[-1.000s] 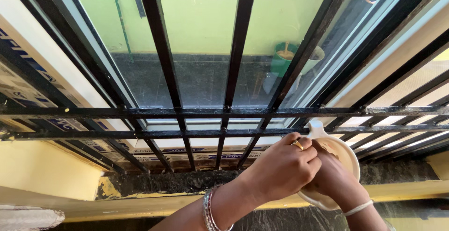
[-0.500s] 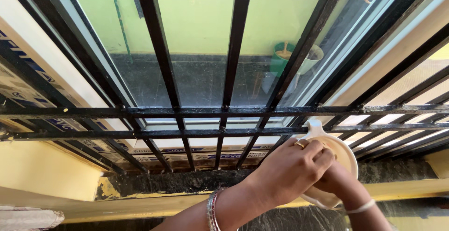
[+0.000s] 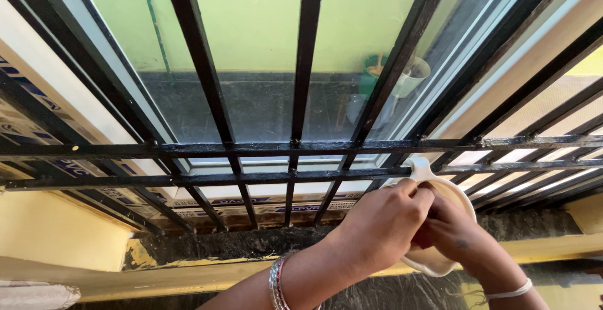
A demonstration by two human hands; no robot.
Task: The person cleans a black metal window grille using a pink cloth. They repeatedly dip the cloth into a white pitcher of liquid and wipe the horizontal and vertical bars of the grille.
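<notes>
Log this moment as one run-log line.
left hand: over bowl, fingers curled | right hand: at bowl, meets left | bowl: cream, on stone sill | grille: black bars behind

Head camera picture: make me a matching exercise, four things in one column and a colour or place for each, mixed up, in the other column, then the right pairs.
Things:
1. window bars
2. bowl
3. bangles
4. green container

Colour or place:
A. on the left wrist
B. behind the glass, up high
C. black, crossing in a grid
D. cream, under both hands by the sill

Pairs: 1-C, 2-D, 3-A, 4-B. The left hand and the right hand meet over the bowl.
</notes>
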